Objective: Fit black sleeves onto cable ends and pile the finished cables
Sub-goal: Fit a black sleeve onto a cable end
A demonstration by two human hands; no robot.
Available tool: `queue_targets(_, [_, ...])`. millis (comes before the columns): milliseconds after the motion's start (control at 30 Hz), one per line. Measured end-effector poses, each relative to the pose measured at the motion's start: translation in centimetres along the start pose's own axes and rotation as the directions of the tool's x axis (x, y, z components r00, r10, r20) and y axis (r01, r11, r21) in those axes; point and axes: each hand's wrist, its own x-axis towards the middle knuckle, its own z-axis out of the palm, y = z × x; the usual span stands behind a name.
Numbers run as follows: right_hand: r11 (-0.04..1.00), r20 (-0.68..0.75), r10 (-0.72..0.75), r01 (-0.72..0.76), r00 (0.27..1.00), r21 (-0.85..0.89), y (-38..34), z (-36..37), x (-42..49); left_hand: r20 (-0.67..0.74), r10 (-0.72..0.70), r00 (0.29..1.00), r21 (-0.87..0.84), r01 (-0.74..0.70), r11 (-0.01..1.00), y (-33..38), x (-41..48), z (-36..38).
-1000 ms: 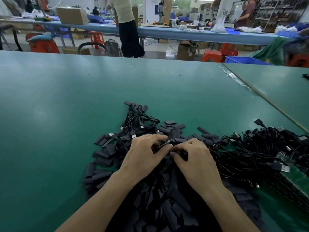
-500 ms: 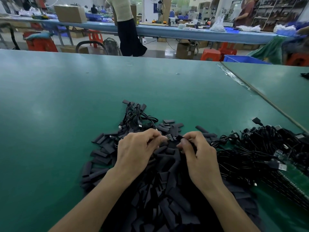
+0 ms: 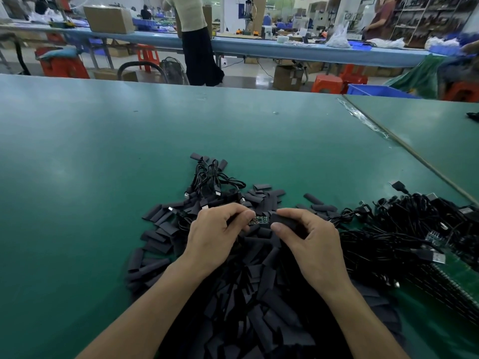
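Fingertips of the left hand (image 3: 216, 230) pinch a small green circuit board (image 3: 259, 220) at a cable's end, and the right hand (image 3: 312, 243), just to its right, grips a black sleeve (image 3: 283, 221) between thumb and curled fingers, the sleeve's end against the board's right end. Both hands are above a heap of loose sleeves (image 3: 248, 301) on the near part of the green table (image 3: 90, 177). Just beyond lies a small bundle of sleeved cables (image 3: 211, 181), while a large tangle of black cables (image 3: 404, 229) with bare boards and USB plugs sits to the right.
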Motion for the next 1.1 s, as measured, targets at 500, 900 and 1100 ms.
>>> queue_targets(500, [0.999, -0.01, -0.048, 0.048, 0.999, -0.012, 0.21, 0.14, -0.1, 0.011, -0.02, 1.0, -0.083, 0.021, 0.996, 0.06, 0.17, -0.05])
queue_targets(900, [0.997, 0.016, -0.032, 0.031, 0.999, 0.069, 0.19, 0.03, -0.02, 0.055, -0.051, 0.997, -0.113, 0.057, 0.992, 0.43, 0.42, -0.43])
queue_targets(1100, [0.998, 0.003, -0.014, 0.014, 1.0, 0.058, 0.3, 0.04, -0.01, 0.063, -0.047, 0.997, -0.12, 0.054, 0.991, 0.59, 0.42, -0.46])
